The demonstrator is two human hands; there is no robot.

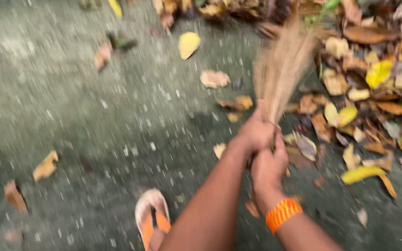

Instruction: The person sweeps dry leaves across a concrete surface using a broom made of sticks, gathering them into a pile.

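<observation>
Head view, looking down at a grey concrete floor (94, 116). Both hands grip a bundled straw broom (282, 65) by its narrow end: the left hand (256, 132) sits higher on the bundle, the right hand (268, 169) just below and touching it, the fingers of each clamped together around the stalks. The broom's bristles fan upward toward the floor's upper right corner, reaching into a heap of dry brown and yellow leaves (373, 83) along the right edge. An orange band (282, 214) circles the right wrist. An orange sandal (152, 221) rests at the lower edge. Scattered single leaves lie across the left side, blurred.
</observation>
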